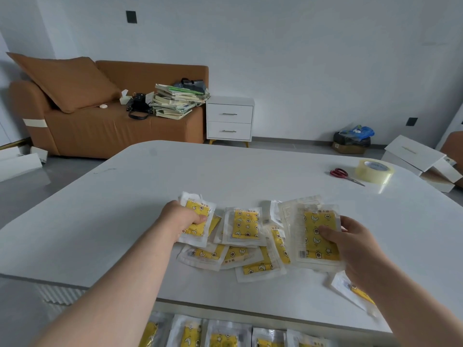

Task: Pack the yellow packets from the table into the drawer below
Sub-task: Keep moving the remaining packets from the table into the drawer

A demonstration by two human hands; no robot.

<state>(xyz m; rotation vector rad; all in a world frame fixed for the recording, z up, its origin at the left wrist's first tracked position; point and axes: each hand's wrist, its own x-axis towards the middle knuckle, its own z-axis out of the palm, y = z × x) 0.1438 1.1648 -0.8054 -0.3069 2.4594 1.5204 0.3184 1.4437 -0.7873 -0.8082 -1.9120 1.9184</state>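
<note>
- Left grip (185, 219) is curled round one yellow packet (199, 214) at the left end of the pile, thumb on its face. Cannot tell if the packet is clear of the counter (225, 166).
- Right grip (355, 246) pinches a held stack (313, 234) of several packets, thumb on the front and fingers behind. The stack is raised and tilted toward the camera.
- Loose pile (244, 236) of yellow packets lies between the two grips, overlapping and flat, near the counter's front edge.
- Stray packet (350, 293) sits at the right front edge, partly under the right forearm.
- Drawer (250, 321) is open just below the front edge. A packed row (223, 338) stands side by side in it; the frame cuts it off, so no count.
- Progress (my judgement): mid-task. Some packets are already in the drawer, but a good share is on the counter or in hand.
- Left to do: gather the pile and the stray, then lower everything in beside the row.
- Scissors (343, 174) and tape roll (374, 170) are at the far right, well apart and not involved.
</note>
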